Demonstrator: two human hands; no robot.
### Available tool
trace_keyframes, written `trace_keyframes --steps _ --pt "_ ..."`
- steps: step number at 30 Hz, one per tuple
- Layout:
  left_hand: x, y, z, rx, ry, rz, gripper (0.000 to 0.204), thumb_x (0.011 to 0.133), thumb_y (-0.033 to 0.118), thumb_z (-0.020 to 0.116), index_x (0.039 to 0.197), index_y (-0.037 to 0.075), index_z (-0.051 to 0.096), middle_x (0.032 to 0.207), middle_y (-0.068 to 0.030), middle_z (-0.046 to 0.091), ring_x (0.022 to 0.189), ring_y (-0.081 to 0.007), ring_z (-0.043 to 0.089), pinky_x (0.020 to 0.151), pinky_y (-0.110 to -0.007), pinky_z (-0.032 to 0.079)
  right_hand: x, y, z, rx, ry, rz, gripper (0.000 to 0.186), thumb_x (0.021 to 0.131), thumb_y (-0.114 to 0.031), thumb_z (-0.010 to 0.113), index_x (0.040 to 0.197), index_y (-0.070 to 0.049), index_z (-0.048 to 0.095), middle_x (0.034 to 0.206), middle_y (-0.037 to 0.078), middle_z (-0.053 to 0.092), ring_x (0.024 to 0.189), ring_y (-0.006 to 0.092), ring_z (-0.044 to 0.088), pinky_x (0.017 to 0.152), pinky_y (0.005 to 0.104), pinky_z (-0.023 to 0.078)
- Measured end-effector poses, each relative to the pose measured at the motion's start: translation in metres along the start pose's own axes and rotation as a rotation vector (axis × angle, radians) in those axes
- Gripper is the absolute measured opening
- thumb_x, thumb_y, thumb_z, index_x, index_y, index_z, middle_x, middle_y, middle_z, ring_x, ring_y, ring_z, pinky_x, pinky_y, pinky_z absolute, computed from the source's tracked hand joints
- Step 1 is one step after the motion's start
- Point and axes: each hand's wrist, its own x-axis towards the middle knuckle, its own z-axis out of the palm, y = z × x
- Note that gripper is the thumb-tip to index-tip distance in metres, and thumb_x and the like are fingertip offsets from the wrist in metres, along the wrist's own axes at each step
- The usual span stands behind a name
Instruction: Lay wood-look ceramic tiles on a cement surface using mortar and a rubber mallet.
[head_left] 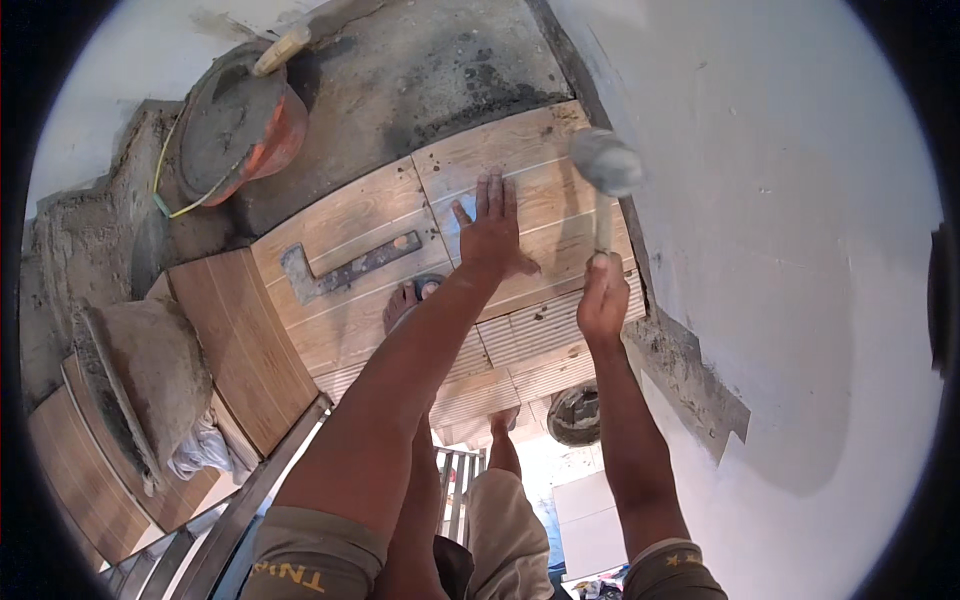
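One right hand [603, 300] gripped the mallet [606, 162], left hand [490, 237] spread flat on tile [550, 200]! Uneven blows risked cracking it.

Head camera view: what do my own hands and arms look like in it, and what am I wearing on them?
Your left hand and right hand are bare, without gloves; no watch or bracelet shows. The sleeves are short and grey-brown: the left sleeve carries yellow lettering, the right sleeve small yellowish star-like marks.
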Motion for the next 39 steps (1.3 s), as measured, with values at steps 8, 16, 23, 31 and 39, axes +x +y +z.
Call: trace_keyframes --steps 8,16,23,31,39 --pt "0.003 0.006 0.001 0.015 0.029 0.033 0.153 0.051 0.064 0.093 0.165 0.003 0.01 0.174 -0.0165 0.0 0.161 -0.0341 0.0 0.119 -0.073 0.019 -0.038 0.016 -0.017 -0.033 0.047 0.038 0.028 0.108 -0.025 0.045 0.106 0.001 0.055 0.068 0.022 0.056 0.06 0.0409 0.059 0.056 0.0486 0.043" --pt "0.001 -0.001 0.004 -0.006 0.052 0.04 0.152 0.049 0.063 0.094 0.164 0.003 0.014 0.174 -0.0164 0.003 0.161 -0.0347 0.003 0.119 -0.072 0.02 -0.056 -0.008 -0.004 -0.05 0.025 0.038 0.031 0.108 -0.03 0.047 0.103 -0.001 0.055 0.075 0.029 0.061 0.071 0.0521 0.062 0.059 0.0533 0.047" --pt "-0.002 0.003 0.006 -0.013 0.073 0.06 0.151 0.049 0.064 0.093 0.164 0.004 0.015 0.174 -0.0158 0.005 0.161 -0.0339 0.004 0.12 -0.072 0.019 -0.072 0.012 0.001 -0.186 -0.013 0.09 0.031 0.109 -0.03 0.047 0.101 -0.001 0.055 0.074 0.027 0.059 0.069 0.0501 0.062 0.06 0.0517 0.046" --pt "0.0 0.006 0.002 -0.02 0.087 0.067 0.152 0.048 0.063 0.093 0.165 0.005 0.014 0.174 -0.0149 0.004 0.161 -0.0336 0.006 0.119 -0.071 0.022 -0.066 0.024 -0.005 -0.221 -0.021 0.053 0.03 0.108 -0.03 0.048 0.105 -0.001 0.055 0.071 0.025 0.056 0.065 0.0498 0.059 0.057 0.051 0.044" --pt "-0.02 -0.064 0.002 0.169 0.105 0.391 0.155 0.041 0.06 0.096 0.165 0.01 0.019 0.174 -0.016 0.007 0.16 -0.0333 0.011 0.124 -0.061 0.023 -0.098 -0.051 -0.024 0.243 0.117 0.02 0.038 0.107 -0.034 0.046 0.098 0.001 0.056 0.068 0.01 0.052 0.06 0.0217 0.055 0.055 0.0396 0.042"
